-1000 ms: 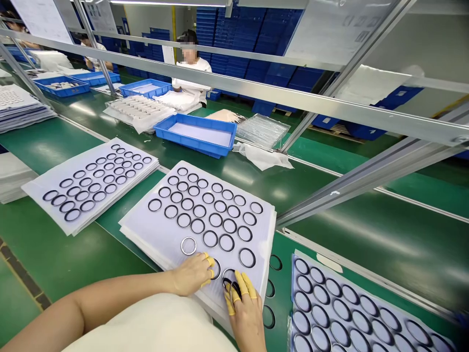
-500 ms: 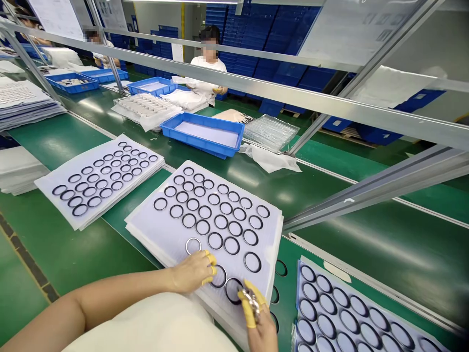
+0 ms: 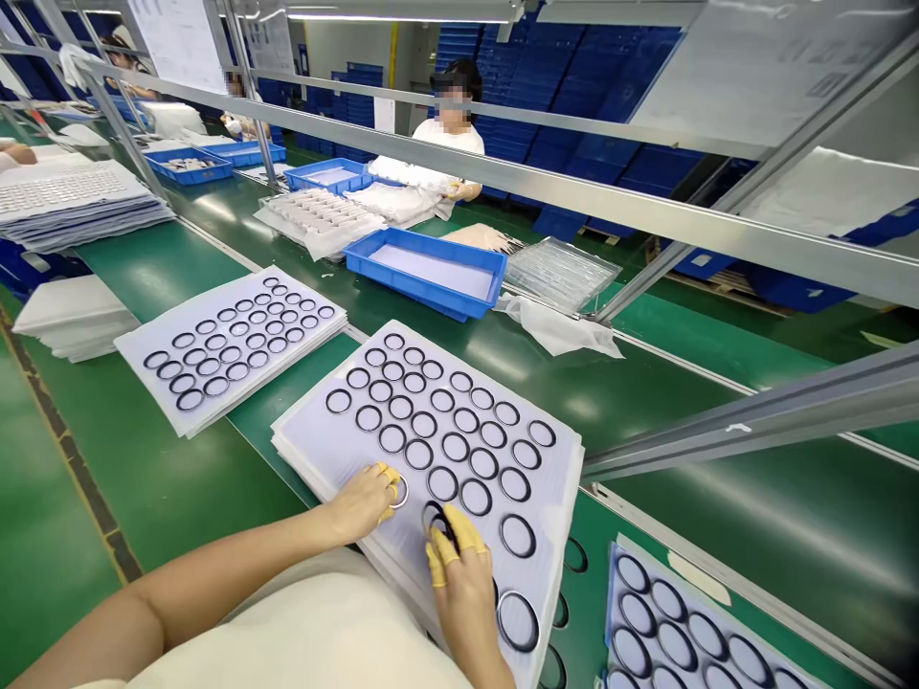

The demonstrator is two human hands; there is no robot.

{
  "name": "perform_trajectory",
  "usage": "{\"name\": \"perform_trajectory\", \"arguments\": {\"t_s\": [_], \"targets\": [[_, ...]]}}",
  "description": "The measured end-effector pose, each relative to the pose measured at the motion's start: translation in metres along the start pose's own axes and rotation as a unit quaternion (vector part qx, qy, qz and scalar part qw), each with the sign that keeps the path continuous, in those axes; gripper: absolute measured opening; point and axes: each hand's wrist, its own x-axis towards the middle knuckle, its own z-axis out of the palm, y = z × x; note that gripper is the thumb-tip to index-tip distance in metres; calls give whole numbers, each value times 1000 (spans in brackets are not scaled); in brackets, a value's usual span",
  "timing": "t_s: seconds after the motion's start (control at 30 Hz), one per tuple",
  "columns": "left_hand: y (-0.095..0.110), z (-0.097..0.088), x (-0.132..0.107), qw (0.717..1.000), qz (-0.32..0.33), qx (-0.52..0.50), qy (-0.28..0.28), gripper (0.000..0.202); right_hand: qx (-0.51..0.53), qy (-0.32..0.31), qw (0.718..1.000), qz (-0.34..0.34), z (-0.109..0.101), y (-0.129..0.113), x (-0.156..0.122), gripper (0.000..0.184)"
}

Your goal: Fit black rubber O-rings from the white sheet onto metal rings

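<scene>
A white sheet stack (image 3: 316,435) lies on the belt, holding rows of black rings. My left hand (image 3: 357,504), in yellow finger cots, rests on it, with a silver ring (image 3: 399,493) between its thumb and fingertips. My right hand (image 3: 460,586), also in cots, is pinching a tilted black ring (image 3: 434,520), which is partly hidden by the fingers. Another silver-looking ring (image 3: 518,621) lies on the sheet near its lower right edge, just beyond my right hand. My forearms and pale top fill the bottom of the view.
A second ringed sheet (image 3: 154,385) lies on the green belt (image 3: 179,498) to the left. Another ringed sheet (image 3: 610,612) sits at lower right. A blue tray (image 3: 431,292) and clear plastic trays (image 3: 560,275) stand beyond an aluminium rail (image 3: 574,196). A co-worker (image 3: 449,144) sits across the belt.
The view has swung right. The silver ring held in my right hand now lies on the sheet at lower right, and that hand has moved left onto a black ring.
</scene>
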Motion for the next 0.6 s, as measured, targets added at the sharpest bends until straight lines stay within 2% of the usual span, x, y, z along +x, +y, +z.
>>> {"name": "perform_trajectory", "arguments": {"t_s": [0.07,0.13,0.2,0.3,0.4,0.47,0.6], "targets": [[-2,-8,-3,999,-28,-26,13,1,-31,-11,998,-45,16,-4,2,25],[-7,-17,-6,996,-61,-57,27,8,-31,-27,998,-53,25,-7,1,24],[-13,-24,-8,992,-89,-89,28,17,-30,-41,997,-57,27,-6,0,23],[-22,-26,-8,987,-111,-116,8,23,-10,-47,998,-34,19,0,-1,24],[-25,-21,-4,987,-118,-108,-3,21,13,-36,999,22,5,8,1,28],[-24,-17,-1,989,-122,-90,-2,20,60,-35,993,97,-3,11,3,32],[-21,-15,1,992,-124,-37,0,17,200,-53,942,266,-12,10,8,36]]}}
